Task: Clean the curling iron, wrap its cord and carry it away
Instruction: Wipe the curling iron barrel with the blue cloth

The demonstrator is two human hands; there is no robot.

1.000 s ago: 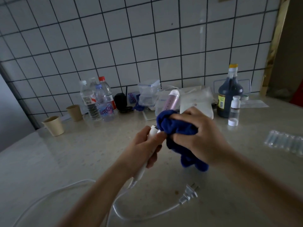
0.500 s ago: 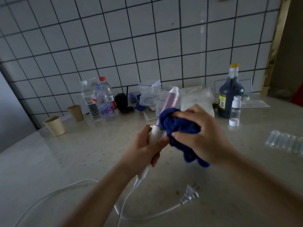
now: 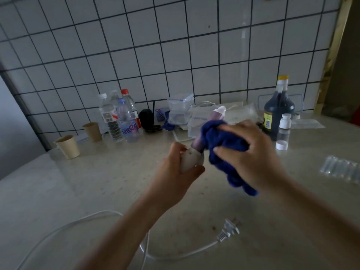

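Curling iron tight in left hand

I get dim, flat, bluish light with only soft shadows. Faint vertical glare streak on the tiled wall. Wide-angle bend curves its grout lines toward the edges. Slight motion blur on the right hand; plastic vials at right edge soft.

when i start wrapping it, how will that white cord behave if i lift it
The cord lies in loose curves on the counter, so it is probably floppy and should coil easily. The plug at its free end looks like the bulkiest part, so it may swing or drag. Its smooth look suggests loops could slip loose.
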